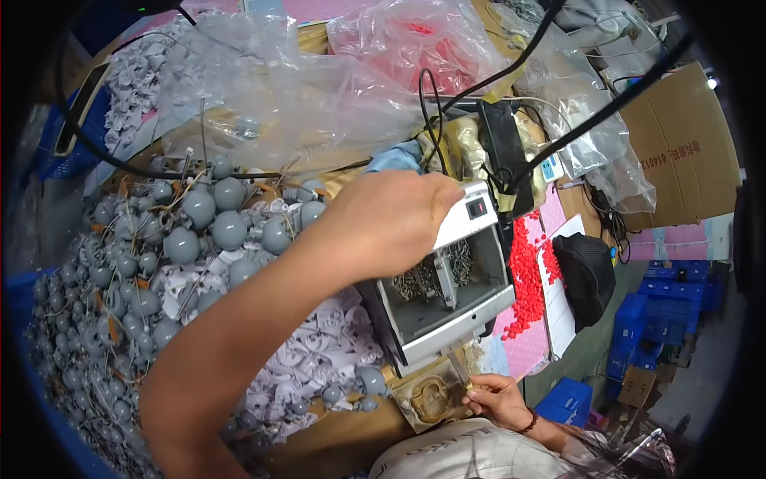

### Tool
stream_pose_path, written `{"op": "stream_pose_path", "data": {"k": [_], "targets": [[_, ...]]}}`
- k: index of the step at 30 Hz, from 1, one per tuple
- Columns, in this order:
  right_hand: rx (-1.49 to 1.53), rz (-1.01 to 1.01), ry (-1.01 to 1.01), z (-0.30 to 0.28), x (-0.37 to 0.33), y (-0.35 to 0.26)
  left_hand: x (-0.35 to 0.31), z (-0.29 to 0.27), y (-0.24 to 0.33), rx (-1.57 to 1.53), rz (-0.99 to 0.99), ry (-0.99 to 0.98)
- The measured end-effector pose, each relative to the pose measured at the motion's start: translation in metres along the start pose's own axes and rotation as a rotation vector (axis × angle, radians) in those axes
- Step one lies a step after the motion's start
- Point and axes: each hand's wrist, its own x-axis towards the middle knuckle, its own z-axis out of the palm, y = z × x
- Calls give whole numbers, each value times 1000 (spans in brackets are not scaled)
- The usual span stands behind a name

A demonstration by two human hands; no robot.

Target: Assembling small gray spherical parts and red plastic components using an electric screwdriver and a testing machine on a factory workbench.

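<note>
Reddish printed characters on the tall brown cardboard box (678, 152) at far right; dark lettering on the person's pale shirt (447, 453), too bent to read from where I stand. Containers next: boxy white-and-grey metal machine (459, 329) with a see-through window, mid-bench (small dark metal screws (460, 259) heaped inside, either side of an upright metal blade (444, 281)). Dark rocker switch (476, 208) on its pale top panel. Clear plastic bag (415, 48) with red contents at the back; blue plastic crates (634, 327) stacked low at right.

Left hand (399, 219) reaches across to the machine's top edge, fingers curled; can't tell what, if anything, it grips. Right hand (501, 401) pinches a small yellowish piece (468, 386) between thumb and fingertips, by the lower end of a narrow metal rail (459, 366) at the machine's near side. Small bright-red pieces (523, 279) lie scattered right of the machine; glossy round grey parts (229, 229) and white plastic parts (339, 343) pile up left.
</note>
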Motion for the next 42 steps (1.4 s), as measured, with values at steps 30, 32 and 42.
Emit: {"op": "stream_pose_path", "data": {"k": [30,32,42], "targets": [[-44,-175,-86,31,44,-31,1,-3,-5,-39,-71,-41],[-65,-179,-107,25,43,-29,-1,-1,-5,-33,-65,-12],[-89,-215,-49,41,47,-37,-5,10,-8,120,161,212]]}}
